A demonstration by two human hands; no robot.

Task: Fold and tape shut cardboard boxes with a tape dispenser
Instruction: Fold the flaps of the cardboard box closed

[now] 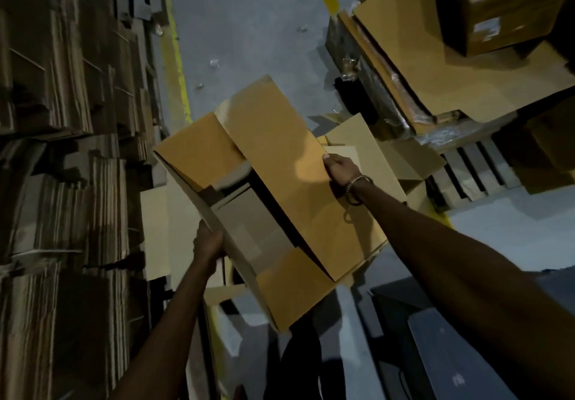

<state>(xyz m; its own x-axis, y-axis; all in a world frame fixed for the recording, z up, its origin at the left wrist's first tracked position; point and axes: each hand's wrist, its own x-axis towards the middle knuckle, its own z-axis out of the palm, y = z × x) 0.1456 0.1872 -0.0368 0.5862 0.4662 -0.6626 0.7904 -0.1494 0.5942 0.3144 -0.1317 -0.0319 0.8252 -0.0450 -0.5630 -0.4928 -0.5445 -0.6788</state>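
I hold a brown cardboard box (280, 163) up in front of me, tilted, with its flaps partly folded and a dark gap showing its inside. My left hand (208, 242) grips the box's lower left edge, fingers curled round the wall. My right hand (340, 167), with a metal bangle on the wrist, grips the right edge of the long flap that lies across the opening. No tape dispenser shows in this view.
Tall stacks of flattened cardboard (62, 181) fill the left side. At the upper right a pallet (460, 163) carries cardboard sheets and a closed box (504, 13). Grey floor with yellow lines (177, 66) runs between them. Loose cardboard pieces (401, 156) lie under the box.
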